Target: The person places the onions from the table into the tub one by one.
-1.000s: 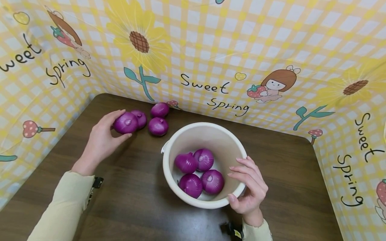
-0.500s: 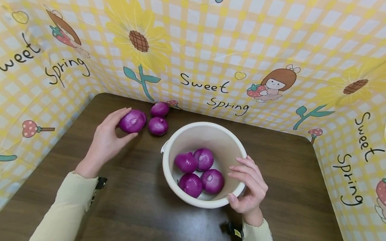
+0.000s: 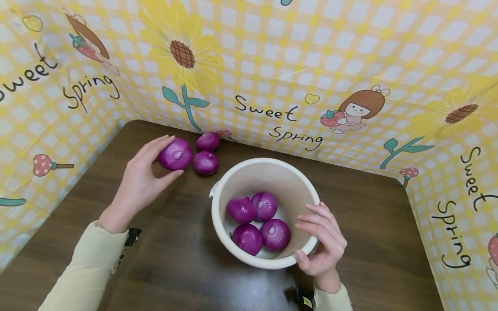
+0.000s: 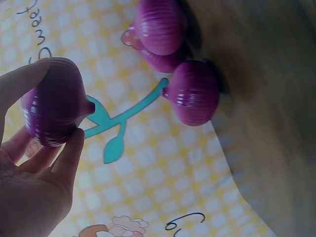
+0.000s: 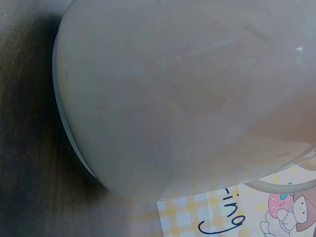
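My left hand (image 3: 140, 183) holds a purple onion (image 3: 176, 154) between thumb and fingers at the table's back left. In the left wrist view, the held onion (image 4: 54, 103) appears raised, its stem end pointing away from the palm. Two more onions, one nearer (image 3: 205, 163) and one farther (image 3: 208, 141), lie just right of it in the head view. A third loose onion (image 4: 192, 94) shows in the left wrist view; the held one hides it from the head camera. My right hand (image 3: 324, 242) grips the right rim of a cream bucket (image 3: 264, 160), fingers inside. Several onions (image 3: 275, 234) lie in it.
The dark wooden table (image 3: 167, 259) is bordered behind and at both sides by a yellow checked cloth (image 3: 272, 65). A handle mount (image 3: 213, 189) sticks out at the bucket's left side. The bucket's outer wall (image 5: 173, 98) fills most of the right wrist view.
My left hand has moved right and slightly away with the onion, covering the loose onion that showed behind it earlier. My right hand and the bucket have stayed in place.
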Tool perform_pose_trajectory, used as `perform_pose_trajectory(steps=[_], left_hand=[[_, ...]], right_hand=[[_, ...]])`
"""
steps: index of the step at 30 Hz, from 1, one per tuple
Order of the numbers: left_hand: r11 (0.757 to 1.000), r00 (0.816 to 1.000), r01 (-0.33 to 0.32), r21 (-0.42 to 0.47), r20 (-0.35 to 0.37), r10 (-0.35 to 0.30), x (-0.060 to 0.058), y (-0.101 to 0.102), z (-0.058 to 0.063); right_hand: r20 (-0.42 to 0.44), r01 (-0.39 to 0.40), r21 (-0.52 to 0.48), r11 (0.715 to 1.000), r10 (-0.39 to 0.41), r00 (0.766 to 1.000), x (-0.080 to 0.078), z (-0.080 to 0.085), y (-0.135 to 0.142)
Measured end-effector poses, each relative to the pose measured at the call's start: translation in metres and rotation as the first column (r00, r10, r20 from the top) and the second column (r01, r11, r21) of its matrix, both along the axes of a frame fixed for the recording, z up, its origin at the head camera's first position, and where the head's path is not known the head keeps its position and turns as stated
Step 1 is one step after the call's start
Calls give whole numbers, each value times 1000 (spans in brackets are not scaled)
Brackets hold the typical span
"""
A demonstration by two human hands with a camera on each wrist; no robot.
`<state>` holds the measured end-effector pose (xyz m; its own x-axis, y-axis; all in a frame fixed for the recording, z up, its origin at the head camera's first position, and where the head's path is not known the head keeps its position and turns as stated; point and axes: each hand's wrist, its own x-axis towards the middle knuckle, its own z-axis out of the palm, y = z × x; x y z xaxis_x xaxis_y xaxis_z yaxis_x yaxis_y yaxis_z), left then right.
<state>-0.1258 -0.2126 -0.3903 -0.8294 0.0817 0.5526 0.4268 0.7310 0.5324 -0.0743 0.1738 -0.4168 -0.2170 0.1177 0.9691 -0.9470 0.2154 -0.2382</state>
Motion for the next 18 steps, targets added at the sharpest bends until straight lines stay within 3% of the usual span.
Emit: perform_pose_trajectory(steps=[18], left_hand=[[996,993,93,17,-75,-91,11,27,25]], right_hand=[[-6,1,-4,1000,-1,1000,0,1,-1]])
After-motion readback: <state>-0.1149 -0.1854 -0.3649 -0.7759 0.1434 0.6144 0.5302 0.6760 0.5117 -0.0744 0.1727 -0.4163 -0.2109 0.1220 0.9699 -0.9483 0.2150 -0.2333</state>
